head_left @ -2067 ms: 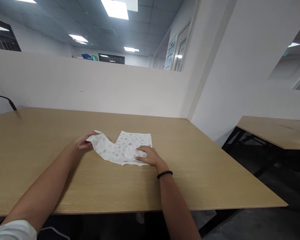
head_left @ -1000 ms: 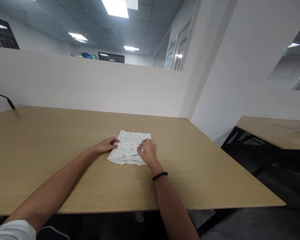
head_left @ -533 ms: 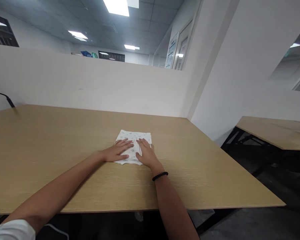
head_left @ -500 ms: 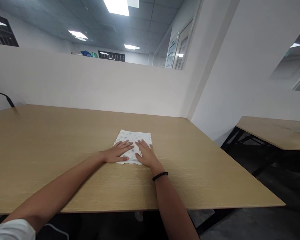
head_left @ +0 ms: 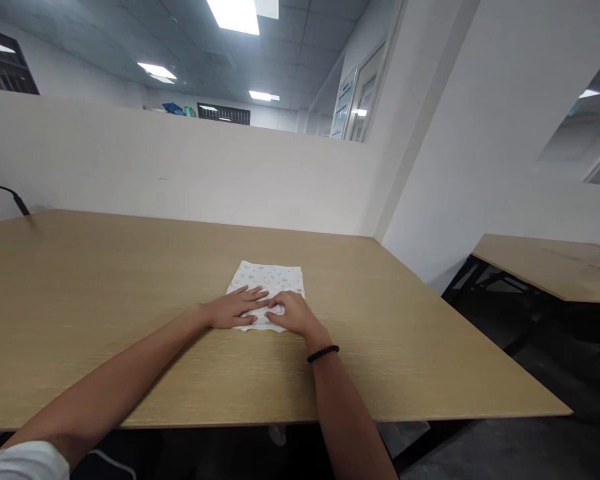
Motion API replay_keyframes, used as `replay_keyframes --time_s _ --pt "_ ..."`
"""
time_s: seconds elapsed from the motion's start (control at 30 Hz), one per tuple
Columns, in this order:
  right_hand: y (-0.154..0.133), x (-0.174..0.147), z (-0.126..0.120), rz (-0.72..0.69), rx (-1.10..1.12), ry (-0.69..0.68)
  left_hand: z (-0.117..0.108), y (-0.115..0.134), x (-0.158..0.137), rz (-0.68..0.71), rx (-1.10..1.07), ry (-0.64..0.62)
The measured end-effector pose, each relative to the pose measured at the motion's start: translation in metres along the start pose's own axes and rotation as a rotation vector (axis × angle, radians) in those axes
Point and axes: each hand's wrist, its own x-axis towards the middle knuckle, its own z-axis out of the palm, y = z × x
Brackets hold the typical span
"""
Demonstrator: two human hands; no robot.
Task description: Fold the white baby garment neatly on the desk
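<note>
The left hand (head_left: 231, 309) lay flat, fingers spread, on the white, small-printed, squarish cloth (head_left: 269, 274) atop the pale wood-grain counter (head_left: 145, 273). The right hand (head_left: 296, 314), a black beaded bracelet (head_left: 323, 354) at its wrist, curled over the cloth; whether its fingers pinched it, I could not tell. The 2 hands hid much of the cloth's near half.
</note>
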Motion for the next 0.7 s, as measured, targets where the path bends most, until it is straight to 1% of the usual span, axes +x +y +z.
replay_keyframes --time_s 0.13,0.23,0.3,0.37,0.47,0.6,0.7 --pt "0.003 0.0 0.001 -0.004 0.154 -0.035 -0.001 0.01 0.001 -0.053 -0.028 -0.096" --pt "0.003 -0.002 -0.003 0.044 0.206 -0.085 -0.011 0.011 -0.003 -0.069 -0.054 -0.163" --pt "0.005 -0.004 -0.009 0.085 0.224 -0.14 -0.023 0.005 -0.01 -0.097 -0.068 -0.175" --pt "0.01 -0.007 -0.018 0.129 0.223 -0.191 -0.037 -0.005 -0.02 -0.128 -0.074 -0.145" --pt "0.022 -0.012 -0.031 0.195 0.231 -0.214 -0.051 -0.019 -0.035 -0.189 -0.123 -0.138" --pt "0.04 -0.02 -0.045 0.234 0.249 -0.218 -0.057 -0.028 -0.046 -0.25 -0.209 -0.237" --pt "0.046 -0.023 -0.047 0.187 0.239 -0.259 -0.057 -0.031 -0.049 -0.273 -0.245 -0.257"
